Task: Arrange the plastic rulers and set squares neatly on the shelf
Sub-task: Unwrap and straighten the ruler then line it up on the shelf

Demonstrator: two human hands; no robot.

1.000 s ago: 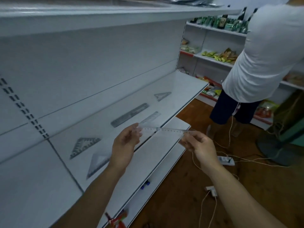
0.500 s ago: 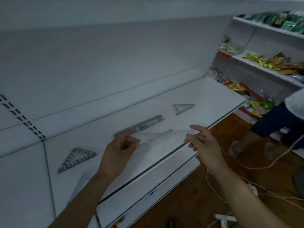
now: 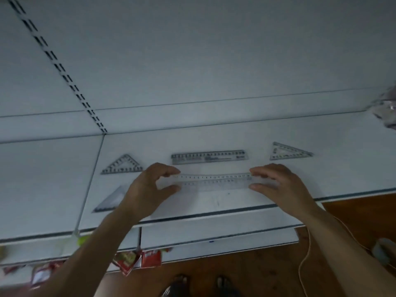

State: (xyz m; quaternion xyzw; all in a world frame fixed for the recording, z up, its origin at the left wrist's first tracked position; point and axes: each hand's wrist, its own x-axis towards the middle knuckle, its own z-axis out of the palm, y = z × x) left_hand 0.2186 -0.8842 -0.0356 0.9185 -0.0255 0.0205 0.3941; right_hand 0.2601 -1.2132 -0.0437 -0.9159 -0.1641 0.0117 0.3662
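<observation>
On the shelf (image 3: pixel 214 138): a grey ruler (image 3: pixel 210 156) at the back, the right set square (image 3: pixel 288 151) beside it, and a back-left set square (image 3: pixel 123 165) with a front-left set square (image 3: pixel 109 201) partly behind my wrist. My left hand (image 3: pixel 147 189) and right hand (image 3: pixel 278 185) pinch the clear ruler (image 3: pixel 214 182) by its ends, level, just in front of the grey ruler and parallel to it. Touching the shelf? Can't tell.

Dim bluish light, soft blur, edges warped
</observation>
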